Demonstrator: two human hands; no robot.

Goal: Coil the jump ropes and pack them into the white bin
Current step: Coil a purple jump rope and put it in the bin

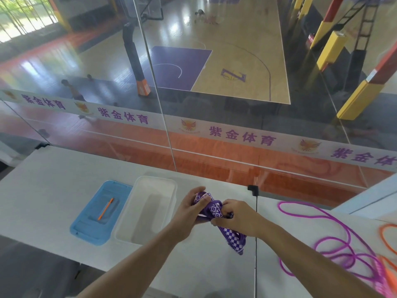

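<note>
left hand: fingers curled round the upper end of the purple-and-white patterned rope bundle, thumb on top
right hand: fingers curled into the same bundle from the right, pinching it near the middle
patterned rope: bunched and folded between both hands, held above the desk; lower end hangs down toward the person, below the right wrist
white bin: on the desk, just left of the hands, open top, nothing visible inside
blue lid: flat on the desk, touching or just beside the bin's left side, cannot tell which
orange pen: lies on the blue lid, slanted
magenta rope: loose, uncoiled loops on the desk, right of the hands, well apart from the bin
orange rope: at the far right edge, partly cut off, beside the magenta rope
glass panel: behind the desk, basketball court seen through it, below
</note>
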